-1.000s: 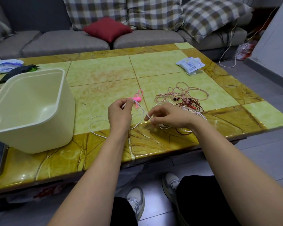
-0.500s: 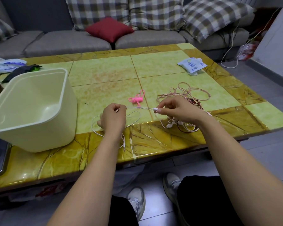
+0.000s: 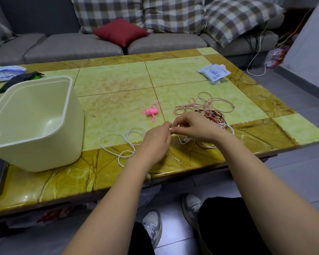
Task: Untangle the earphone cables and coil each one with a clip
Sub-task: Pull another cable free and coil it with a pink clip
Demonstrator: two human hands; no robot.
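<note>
Nearest you, the white cable point(image 3: 129, 141) lies in freed loops on the table point(image 3: 109, 83), left of your left hand point(image 3: 155, 142). Left and right hand point(image 3: 195, 128) meet fingertip to fingertip, both pinching that cable. From there it runs right, under your right hand, into the tangle point(image 3: 210, 107) just beyond.

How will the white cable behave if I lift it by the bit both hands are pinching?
Probably floppy: the white cable lies in loose loops on the table, so it should sag and trail. Likely very light, being thin. It may snag: white strands by the right hand lie among the pink-red tangle.
</note>
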